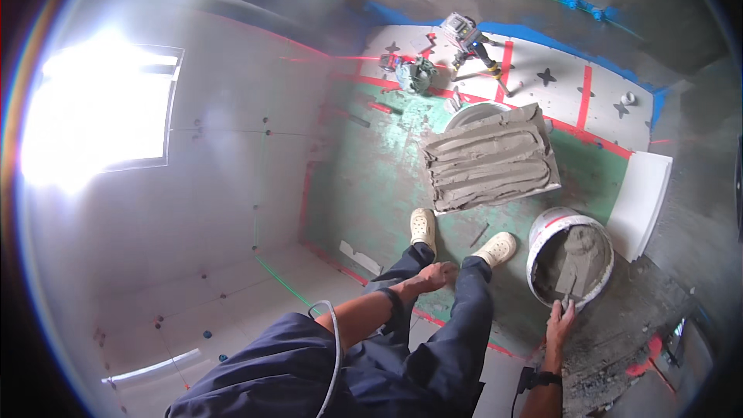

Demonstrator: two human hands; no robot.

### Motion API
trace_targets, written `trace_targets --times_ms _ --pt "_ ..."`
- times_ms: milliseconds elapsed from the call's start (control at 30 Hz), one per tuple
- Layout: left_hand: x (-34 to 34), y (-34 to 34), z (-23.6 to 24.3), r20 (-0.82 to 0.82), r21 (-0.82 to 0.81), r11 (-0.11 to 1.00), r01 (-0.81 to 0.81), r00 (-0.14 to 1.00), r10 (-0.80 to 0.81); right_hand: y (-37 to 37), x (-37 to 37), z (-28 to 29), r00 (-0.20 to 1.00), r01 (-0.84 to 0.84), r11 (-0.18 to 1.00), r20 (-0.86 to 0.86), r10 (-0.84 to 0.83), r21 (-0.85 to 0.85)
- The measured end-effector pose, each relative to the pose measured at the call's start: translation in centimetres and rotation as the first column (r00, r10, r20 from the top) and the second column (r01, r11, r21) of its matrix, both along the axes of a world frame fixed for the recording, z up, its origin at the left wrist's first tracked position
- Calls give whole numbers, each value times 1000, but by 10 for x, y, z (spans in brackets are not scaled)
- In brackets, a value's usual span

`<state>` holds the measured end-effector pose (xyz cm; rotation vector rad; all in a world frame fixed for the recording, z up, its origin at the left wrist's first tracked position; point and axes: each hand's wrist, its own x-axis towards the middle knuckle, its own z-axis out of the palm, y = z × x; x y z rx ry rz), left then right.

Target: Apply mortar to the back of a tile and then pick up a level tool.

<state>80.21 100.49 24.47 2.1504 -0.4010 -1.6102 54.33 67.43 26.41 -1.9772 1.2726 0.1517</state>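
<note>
At the right, a white bucket (539,246) holds grey mortar (586,250). A trowel (571,277) lies with its blade in that mortar, and my right hand (563,319) is closed around its handle at the bucket's near rim. My left hand (438,274) hangs over my legs, fingers loosely stretched, with nothing visible in it. Ahead of my feet, a tile (554,187) is coated with thick ridged mortar (489,161). It rests on a round pale container (474,114), mostly hidden beneath it.
A laser level on a tripod (474,45) stands on the far white tiles, beside a crumpled greenish bag (416,74). White tiles (641,200) lean against the right wall. Red-handled tools (379,107) lie on the green floor (356,178). A red tool (654,352) lies lower right.
</note>
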Motion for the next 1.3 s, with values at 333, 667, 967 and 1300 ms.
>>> trace_targets --times_ms 333,667,967,1300 --pt "20 25 27 -162 -69 972 -223 964 210 97 213 51 940 -337 941 36 338 -40" --pt "45 207 -1 -138 -16 867 -498 860 491 118 256 20 959 -149 989 241 149 -18" --pt "78 277 2 -134 89 783 -615 772 622 243 350 11 787 308 212 -122 -605 927" --pt "81 228 7 -293 11 764 -645 729 619 81 350 10 930 -346 928 -180 320 -139"
